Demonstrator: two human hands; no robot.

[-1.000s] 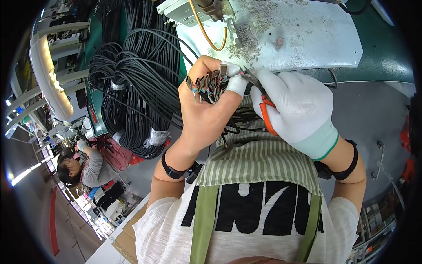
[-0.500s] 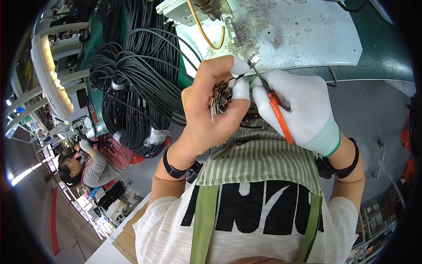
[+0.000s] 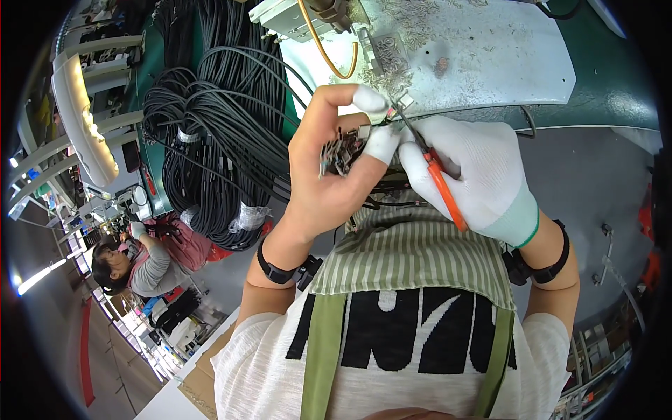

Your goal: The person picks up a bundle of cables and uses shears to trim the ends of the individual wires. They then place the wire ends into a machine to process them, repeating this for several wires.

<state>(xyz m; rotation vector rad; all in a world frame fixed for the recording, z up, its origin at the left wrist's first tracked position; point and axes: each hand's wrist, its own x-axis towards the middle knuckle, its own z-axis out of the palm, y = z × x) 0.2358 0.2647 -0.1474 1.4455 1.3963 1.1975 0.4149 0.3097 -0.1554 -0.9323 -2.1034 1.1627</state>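
Observation:
My left hand [image 3: 332, 161] is curled around a cluster of small metal connector pieces [image 3: 341, 150] in its palm. White covers sit on its thumb and index fingertip, which are apart. In my gloved right hand [image 3: 476, 171] is a pair of orange-handled pliers [image 3: 444, 189], pointing up and left. Their dark metal tips reach between my left thumb and index finger, close to a small pale piece [image 3: 405, 102]; whether they grip it is too small to tell. Dark thin cables [image 3: 399, 203] with small ends lie under my hands, over the striped apron [image 3: 413, 245].
A white work board [image 3: 497, 63] scattered with small metal bits lies ahead on the green table [image 3: 609, 91]. A machine [image 3: 329, 14] with an orange-brown tube stands at its left. Bundled black cables [image 3: 217, 119] hang at the left, and a person [image 3: 143, 262] sits beyond them.
My left index finger has lifted and bent back, and the metal pieces in the palm have shifted left. The pliers' tips have moved slightly left and down.

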